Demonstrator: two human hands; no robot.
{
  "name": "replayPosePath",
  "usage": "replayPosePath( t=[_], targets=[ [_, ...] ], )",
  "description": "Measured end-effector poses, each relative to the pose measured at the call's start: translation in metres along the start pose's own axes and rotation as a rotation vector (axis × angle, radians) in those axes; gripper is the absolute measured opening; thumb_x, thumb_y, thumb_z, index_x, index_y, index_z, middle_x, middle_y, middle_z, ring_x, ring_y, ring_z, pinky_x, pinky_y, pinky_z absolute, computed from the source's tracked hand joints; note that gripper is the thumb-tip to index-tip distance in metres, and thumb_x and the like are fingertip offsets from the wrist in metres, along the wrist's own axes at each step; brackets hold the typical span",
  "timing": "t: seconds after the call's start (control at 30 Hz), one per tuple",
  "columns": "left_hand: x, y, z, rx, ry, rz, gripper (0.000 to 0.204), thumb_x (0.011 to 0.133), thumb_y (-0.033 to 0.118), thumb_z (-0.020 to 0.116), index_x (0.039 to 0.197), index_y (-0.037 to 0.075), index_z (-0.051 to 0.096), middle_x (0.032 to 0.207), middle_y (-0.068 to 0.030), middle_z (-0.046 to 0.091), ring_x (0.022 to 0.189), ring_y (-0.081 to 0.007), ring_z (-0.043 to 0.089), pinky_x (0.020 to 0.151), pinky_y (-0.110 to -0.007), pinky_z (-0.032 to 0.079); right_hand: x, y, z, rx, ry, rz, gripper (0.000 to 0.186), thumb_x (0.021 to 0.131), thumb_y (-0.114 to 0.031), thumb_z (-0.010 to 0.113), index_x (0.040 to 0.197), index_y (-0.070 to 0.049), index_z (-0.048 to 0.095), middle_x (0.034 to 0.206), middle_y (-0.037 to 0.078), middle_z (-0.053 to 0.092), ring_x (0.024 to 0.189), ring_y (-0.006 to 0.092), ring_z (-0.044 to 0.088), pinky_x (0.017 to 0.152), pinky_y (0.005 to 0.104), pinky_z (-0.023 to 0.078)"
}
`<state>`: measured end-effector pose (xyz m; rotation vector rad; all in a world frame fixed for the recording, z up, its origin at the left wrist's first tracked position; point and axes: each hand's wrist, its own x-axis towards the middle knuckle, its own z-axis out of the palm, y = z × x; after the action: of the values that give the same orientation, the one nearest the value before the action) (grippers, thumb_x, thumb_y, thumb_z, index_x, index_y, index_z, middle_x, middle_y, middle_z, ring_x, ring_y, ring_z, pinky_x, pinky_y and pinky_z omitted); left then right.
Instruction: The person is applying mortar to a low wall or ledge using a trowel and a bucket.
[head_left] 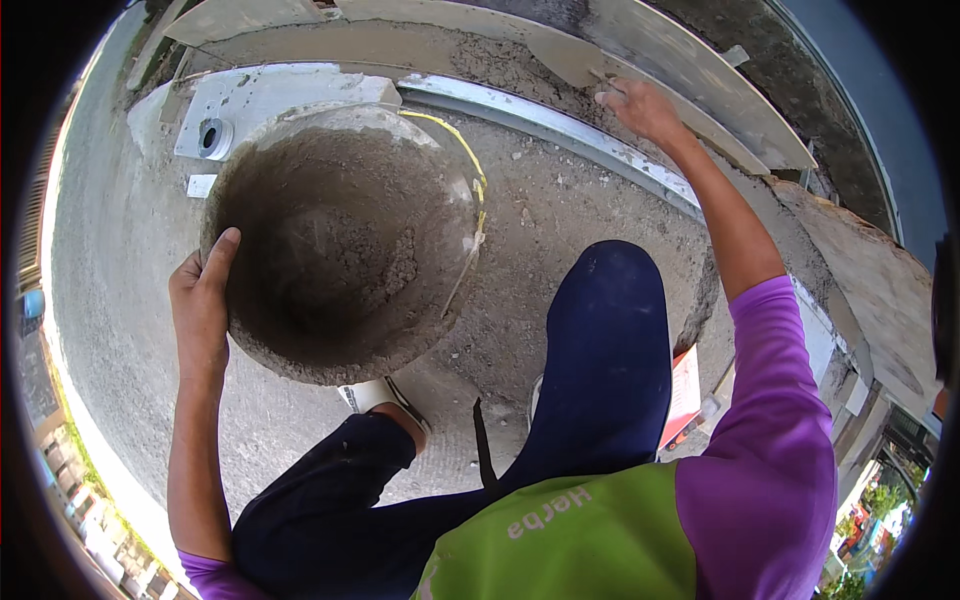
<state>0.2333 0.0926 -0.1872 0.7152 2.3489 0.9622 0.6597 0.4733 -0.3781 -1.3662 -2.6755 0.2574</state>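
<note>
My left hand (200, 300) grips the left rim of a round, mortar-caked bucket (340, 230), thumb over the lip; the bucket is tilted toward me, with grey clumps and residue inside and a yellow cord along its right rim. At the upper right, my right hand (640, 110) is closed on the handle of a trowel (568, 62), whose mortar-coated blade lies over a strip of wet mortar (450, 55) between boards (690, 60). A long pale metal bar (520, 120) runs just below that strip.
A pale slab (270, 85) with a grey pipe fitting (215, 137) sits at upper left. Rough concrete ground (120, 300) lies around my sandalled foot (395, 405). A red-and-white object (680, 400) is by my right knee, and weathered boards (840, 260) run down the right.
</note>
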Motion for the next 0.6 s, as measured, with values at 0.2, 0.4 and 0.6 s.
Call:
replayPosePath(
  t=[0.2, 0.4, 0.6],
  targets=[
    [-0.005, 0.008, 0.002, 0.037, -0.002, -0.007, 0.040, 0.097, 0.037, 0.072, 0.073, 0.008, 0.061, 0.065, 0.0060, 0.052, 0.060, -0.0044, 0.041, 0.057, -0.024, 0.032, 0.110, -0.068, -0.019, 0.500, -0.474, 0.148, 0.058, 0.097, -0.054, 0.062, 0.107, 0.003, 0.068, 0.075, 0.014, 0.063, 0.058, 0.0238, 0.062, 0.052, 0.0435, 0.051],
    [-0.003, 0.000, -0.003, 0.027, 0.019, -0.015, 0.039, 0.096, 0.039, 0.073, 0.075, 0.007, 0.063, 0.067, 0.0050, 0.054, 0.062, -0.0047, 0.044, 0.059, -0.024, 0.034, 0.092, -0.031, -0.010, 0.253, -0.634, 0.218, 0.059, 0.092, -0.054, 0.067, 0.106, 0.004, 0.069, 0.072, 0.013, 0.063, 0.054, 0.0240, 0.060, 0.049, 0.0417, 0.050],
    [0.000, 0.001, -0.001, 0.039, 0.007, 0.002, 0.041, 0.096, 0.039, 0.073, 0.073, 0.008, 0.061, 0.066, 0.0049, 0.053, 0.061, -0.0050, 0.042, 0.058, -0.024, 0.033, 0.037, 0.026, -0.025, 0.216, -0.706, 0.285, 0.050, 0.095, -0.052, 0.064, 0.111, -0.006, 0.071, 0.071, 0.012, 0.062, 0.055, 0.0235, 0.063, 0.049, 0.0409, 0.051]
  ],
)
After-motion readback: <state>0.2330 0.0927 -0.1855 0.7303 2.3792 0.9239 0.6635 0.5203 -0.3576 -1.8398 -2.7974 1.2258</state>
